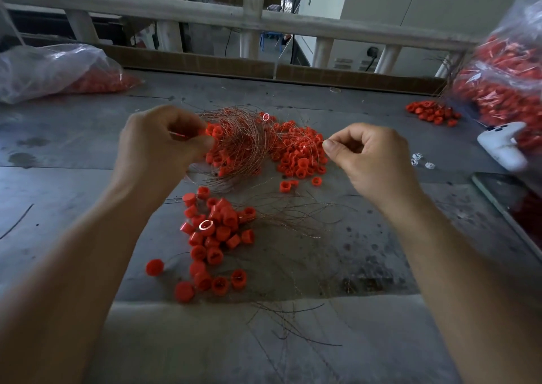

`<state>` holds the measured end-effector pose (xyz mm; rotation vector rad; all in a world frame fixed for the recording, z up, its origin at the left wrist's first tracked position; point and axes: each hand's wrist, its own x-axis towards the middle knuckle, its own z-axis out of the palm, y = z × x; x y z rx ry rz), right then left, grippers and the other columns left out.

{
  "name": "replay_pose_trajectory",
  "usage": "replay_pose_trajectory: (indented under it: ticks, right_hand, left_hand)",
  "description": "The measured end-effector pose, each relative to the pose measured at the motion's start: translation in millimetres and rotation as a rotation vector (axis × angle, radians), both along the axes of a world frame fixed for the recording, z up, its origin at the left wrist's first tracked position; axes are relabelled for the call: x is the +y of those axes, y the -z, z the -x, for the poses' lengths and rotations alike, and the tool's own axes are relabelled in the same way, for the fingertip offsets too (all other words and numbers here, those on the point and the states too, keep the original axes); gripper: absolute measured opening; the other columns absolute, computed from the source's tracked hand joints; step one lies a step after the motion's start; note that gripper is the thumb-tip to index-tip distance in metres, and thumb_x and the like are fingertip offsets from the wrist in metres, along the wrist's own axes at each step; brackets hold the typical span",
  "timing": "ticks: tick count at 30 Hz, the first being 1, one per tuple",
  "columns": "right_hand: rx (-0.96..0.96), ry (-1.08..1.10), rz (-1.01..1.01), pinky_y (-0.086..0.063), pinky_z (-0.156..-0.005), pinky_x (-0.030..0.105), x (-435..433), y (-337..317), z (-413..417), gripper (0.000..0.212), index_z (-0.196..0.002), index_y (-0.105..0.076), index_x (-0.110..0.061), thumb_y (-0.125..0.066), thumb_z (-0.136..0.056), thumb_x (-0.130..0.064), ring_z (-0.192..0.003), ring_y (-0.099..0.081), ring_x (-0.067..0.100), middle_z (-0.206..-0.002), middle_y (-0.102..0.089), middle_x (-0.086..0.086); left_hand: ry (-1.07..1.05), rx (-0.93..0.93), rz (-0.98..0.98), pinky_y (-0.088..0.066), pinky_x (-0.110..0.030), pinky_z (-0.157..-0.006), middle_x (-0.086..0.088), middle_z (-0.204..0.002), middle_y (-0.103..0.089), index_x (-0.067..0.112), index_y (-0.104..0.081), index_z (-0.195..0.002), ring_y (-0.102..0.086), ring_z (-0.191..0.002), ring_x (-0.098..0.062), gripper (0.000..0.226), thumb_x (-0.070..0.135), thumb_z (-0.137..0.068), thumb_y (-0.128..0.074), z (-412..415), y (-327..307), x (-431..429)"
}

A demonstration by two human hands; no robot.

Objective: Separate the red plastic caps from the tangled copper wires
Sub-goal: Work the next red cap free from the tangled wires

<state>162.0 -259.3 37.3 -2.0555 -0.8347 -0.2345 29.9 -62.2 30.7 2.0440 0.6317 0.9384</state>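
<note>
Forearms (pixel 73 295) reaching in. Left hand (pixel 158 146) pinching a red cap (pixel 178 134); right hand (pixel 372 161) pinching thumb to forefinger, seemingly on a fine strand. Copper wires (pixel 243 140) bunching between the grips: light, springy, likely snagging. Red caps (pixel 299 161) lying just beyond: small, rigid, best held by the sidewalls.

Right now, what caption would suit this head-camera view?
Left hand and right hand pinch tangled copper wires over red plastic caps heaped on the table.

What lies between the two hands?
In the head view, tangled copper wires and a heap of red caps lie between the left hand and right hand.
</note>
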Motion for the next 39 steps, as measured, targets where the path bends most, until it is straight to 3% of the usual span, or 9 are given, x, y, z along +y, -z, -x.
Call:
replay_pose_trajectory:
  ticks: [7,11,15,18,23,28,33,37,39]
  right_hand:
    - [-0.005,0.104,0.166,-0.037,-0.056,0.009,-2.2,12.0,-18.6,0.008,-0.081,-0.065,-0.023,-0.062,-0.086,-0.018,-0.061,-0.051,-0.003,-0.064,-0.054,-0.019]
    - [0.078,-0.013,0.214,-0.035,-0.063,-0.004,4.7,20.9,-18.6,0.025,-0.107,-0.066,-0.022,-0.055,-0.09,-0.008,-0.074,-0.053,-0.006,-0.084,-0.06,-0.016]
    - [0.139,-0.09,0.307,-0.033,-0.086,0.008,9.8,28.1,-17.1,0.036,-0.122,-0.058,-0.016,-0.046,-0.092,0.0,-0.101,-0.047,-0.001,-0.122,-0.059,-0.002]
    - [0.104,-0.095,0.295,-0.031,-0.08,-0.001,9.3,29.0,-18.7,0.04,-0.122,-0.058,-0.017,-0.044,-0.091,0.005,-0.103,-0.047,0.0,-0.122,-0.058,-0.001]
    - [0.092,-0.103,0.406,-0.029,-0.094,0.015,8.8,32.5,-20.5,0.039,-0.127,-0.054,-0.019,-0.042,-0.093,-0.001,-0.121,-0.045,0.01,-0.132,-0.051,-0.002]
    - [0.052,-0.098,0.145,-0.036,-0.082,0.0,8.7,25.0,-13.6,0.03,-0.114,-0.063,-0.011,-0.054,-0.088,0.0,-0.096,-0.055,0.001,-0.112,-0.064,0.001]
    - [-0.075,-0.164,-0.083,-0.042,-0.072,0.003,7.4,15.6,1.6,0.022,-0.096,-0.069,-0.017,-0.068,-0.078,-0.004,-0.073,-0.057,-0.013,-0.081,-0.061,-0.016]
    - [-0.28,-0.235,-0.054,-0.047,-0.068,0.015,9.7,12.3,15.8,0.013,-0.087,-0.073,-0.007,-0.07,-0.075,-0.004,-0.074,-0.059,0.006,-0.08,-0.062,0.0]
    - [-0.363,-0.268,-0.019,-0.048,-0.067,0.024,10.8,11.5,21.3,0.012,-0.086,-0.074,-0.007,-0.07,-0.074,-0.007,-0.074,-0.059,0.018,-0.078,-0.064,0.007]
  left_hand:
    - [0.228,0.104,-0.186,-0.042,-0.005,-0.066,0.023,-0.081,-0.055,0.037,-0.064,-0.091,-0.054,-0.072,0.004,0.036,0.008,-0.073,-0.075,-6.2,8.9,-32.4]
    - [0.221,0.129,-0.217,-0.036,0.005,-0.066,0.026,-0.079,-0.052,0.023,-0.071,-0.097,-0.052,-0.07,0.011,0.026,0.009,-0.075,-0.073,-6.6,9.1,-37.1]
    - [0.248,0.113,-0.205,-0.036,0.005,-0.067,0.025,-0.079,-0.053,0.022,-0.071,-0.096,-0.052,-0.069,0.013,0.024,0.01,-0.075,-0.073,-5.1,6.8,-40.0]
    - [0.274,0.107,-0.2,-0.036,0.005,-0.066,0.024,-0.08,-0.053,0.022,-0.071,-0.095,-0.051,-0.071,0.019,0.023,0.009,-0.076,-0.073,-5.1,6.9,-42.1]
    - [0.303,0.109,-0.201,-0.034,0.006,-0.065,0.025,-0.081,-0.054,0.022,-0.071,-0.095,-0.049,-0.074,0.023,0.023,0.011,-0.075,-0.073,-5.0,8.4,-42.9]
    - [0.318,0.114,-0.157,-0.037,0.005,-0.063,0.023,-0.077,-0.057,0.029,-0.068,-0.085,-0.053,-0.074,0.02,0.024,0.009,-0.075,-0.073,-4.5,8.0,-46.1]
    - [0.352,0.094,-0.09,-0.044,-0.004,-0.057,0.017,-0.071,-0.062,0.041,-0.063,-0.076,-0.058,-0.064,0.005,0.036,0.006,-0.078,-0.07,-4.1,9.0,-49.1]
    - [0.392,0.092,-0.03,-0.049,-0.02,-0.056,0.008,-0.063,-0.064,0.039,-0.065,-0.071,-0.059,-0.063,-0.011,0.005,0.042,-0.073,-0.068,-7.4,10.6,-57.5]
    - [0.409,0.081,-0.008,-0.049,-0.03,-0.056,0.006,-0.066,-0.065,0.036,-0.066,-0.07,-0.058,-0.06,-0.017,0.025,0.058,-0.065,-0.058,-7.4,11.5,-60.8]
